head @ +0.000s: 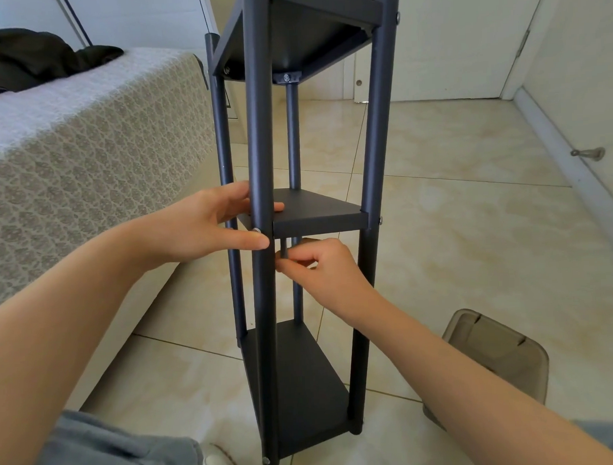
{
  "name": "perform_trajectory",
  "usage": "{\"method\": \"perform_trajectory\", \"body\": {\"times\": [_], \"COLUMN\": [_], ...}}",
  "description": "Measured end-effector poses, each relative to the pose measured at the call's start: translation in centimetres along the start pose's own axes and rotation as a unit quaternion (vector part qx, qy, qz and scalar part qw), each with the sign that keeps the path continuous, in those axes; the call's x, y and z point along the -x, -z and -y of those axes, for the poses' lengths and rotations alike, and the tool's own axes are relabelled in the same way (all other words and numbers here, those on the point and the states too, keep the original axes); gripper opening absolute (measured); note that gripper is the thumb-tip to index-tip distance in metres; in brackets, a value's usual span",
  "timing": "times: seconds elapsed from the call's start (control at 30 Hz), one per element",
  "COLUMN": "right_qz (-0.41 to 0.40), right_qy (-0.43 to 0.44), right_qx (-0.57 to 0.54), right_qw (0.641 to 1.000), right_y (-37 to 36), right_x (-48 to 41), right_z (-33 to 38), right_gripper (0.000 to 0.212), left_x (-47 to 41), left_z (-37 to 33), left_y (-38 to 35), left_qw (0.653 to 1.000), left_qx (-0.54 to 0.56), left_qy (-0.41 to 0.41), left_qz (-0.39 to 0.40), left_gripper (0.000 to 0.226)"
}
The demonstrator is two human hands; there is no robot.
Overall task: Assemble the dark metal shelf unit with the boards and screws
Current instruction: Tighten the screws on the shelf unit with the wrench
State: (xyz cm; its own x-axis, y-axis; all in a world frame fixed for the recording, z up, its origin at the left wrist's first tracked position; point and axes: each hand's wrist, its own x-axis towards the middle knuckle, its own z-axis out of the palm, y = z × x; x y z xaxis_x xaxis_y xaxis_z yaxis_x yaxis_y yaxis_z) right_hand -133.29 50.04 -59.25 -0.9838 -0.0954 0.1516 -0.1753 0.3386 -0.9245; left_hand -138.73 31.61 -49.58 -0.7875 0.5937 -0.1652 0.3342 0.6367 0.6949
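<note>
On the glossy beige floor tiles (438,226), just beside the bed (84,154), standing upright: dark metal shelf unit (376,124), four round matt tubes with a faint sheen. Between them three flat boards, matt black, wedge-shaped: top board (290,46), middle board (318,210), bottom board (305,390). Small silver screw heads at the joints, one screw (256,230) on the front post (258,129) level with the middle board. Left hand (206,226) reaching in from the left, fingers (277,207) curled behind and round the front post, thumb lying just under that screw; grip closed on the post. Right hand (324,270) raised just under the middle board, wrist bent, thumb and forefinger pinching a small grey metal piece (284,250) held upright; too small to tell what kind. Both forearms bare. Over the bed, a pale cover with a lace-like lattice weave, a crumpled dark garment (27,58) on top. On the floor near the right forearm, a smoky translucent plastic box (496,354) with rounded corners
</note>
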Motion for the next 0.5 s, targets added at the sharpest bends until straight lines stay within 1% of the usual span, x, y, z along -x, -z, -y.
{"method": "perform_trajectory", "body": {"times": [0.23,0.5], "right_qz": [-0.078,-0.171], "right_qy": [0.041,0.108], "right_qx": [0.041,0.059], "right_qw": [0.995,0.977], "right_y": [-1.7,-3.6], "right_x": [-0.8,-1.7], "right_z": [-0.9,-1.5], "right_gripper": [0.015,0.011], "left_x": [0.1,0.2], "left_z": [0.1,0.6], "left_y": [0.0,0.6], "left_qw": [1.0,1.0], "left_qx": [0.018,0.017], "left_qy": [-0.013,-0.012], "left_qz": [0.004,0.005], "left_gripper": [0.066,0.062]}}
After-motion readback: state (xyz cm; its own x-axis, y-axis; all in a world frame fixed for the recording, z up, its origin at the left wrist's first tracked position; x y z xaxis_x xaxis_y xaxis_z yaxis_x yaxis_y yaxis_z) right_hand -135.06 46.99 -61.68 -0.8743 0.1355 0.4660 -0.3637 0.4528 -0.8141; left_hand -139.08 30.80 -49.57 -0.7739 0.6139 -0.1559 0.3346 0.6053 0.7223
